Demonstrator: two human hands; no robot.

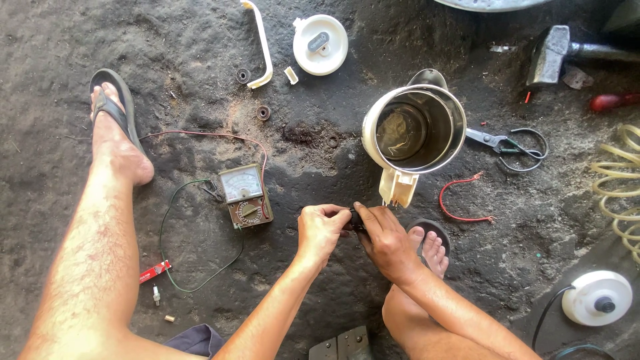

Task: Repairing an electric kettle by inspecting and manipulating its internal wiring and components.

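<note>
Both hands, left hand (321, 227) and right hand (385, 239), pinch a small black part (357, 220) between them on the floor, at six o'clock from the open steel kettle (415, 130); meter (245, 195) at nine.

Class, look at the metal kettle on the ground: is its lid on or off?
Off. The kettle stands open, its bare inside visible from above, and the white round lid lies apart on the ground.

A floor-level repair workshop: analogue multimeter (244, 195) left of the hands, hammer (551, 52), scissors (508, 142) beyond them.
</note>
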